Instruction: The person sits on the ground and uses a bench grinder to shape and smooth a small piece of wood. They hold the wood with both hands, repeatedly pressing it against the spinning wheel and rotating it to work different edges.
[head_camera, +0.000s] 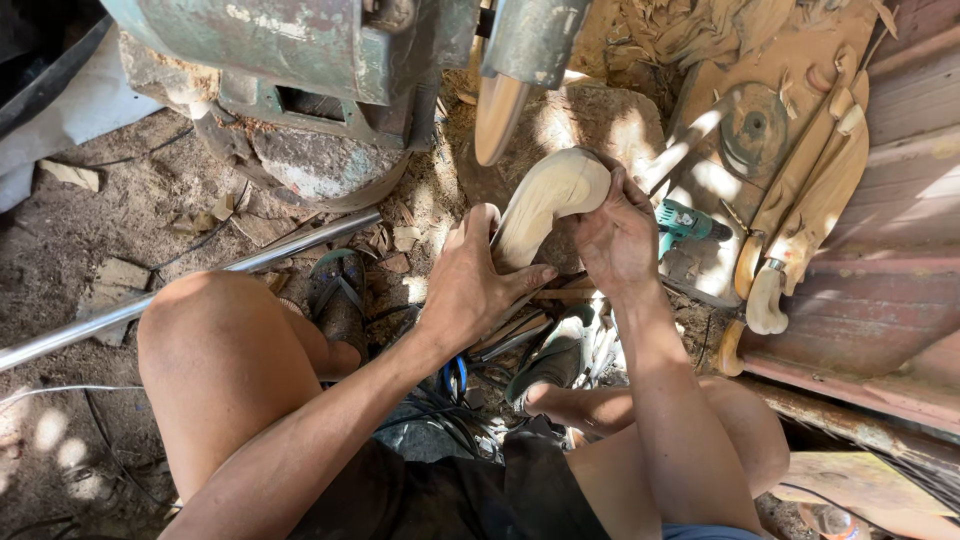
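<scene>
Curved pale wooden piece (545, 205), held up between both hands

It is a smooth, light, unpainted blank bent like a hook: a rounded, bulbous end toward 1 o'clock and a narrower flat shank running down toward 7 o'clock. It sits just right of the frame's centre, lifted clear of the littered ground. The left hand (472, 285) clasps the lower shank from 8 o'clock; the right hand (617, 235) grips the thick end from 3 o'clock, thumb across its edge.
</scene>
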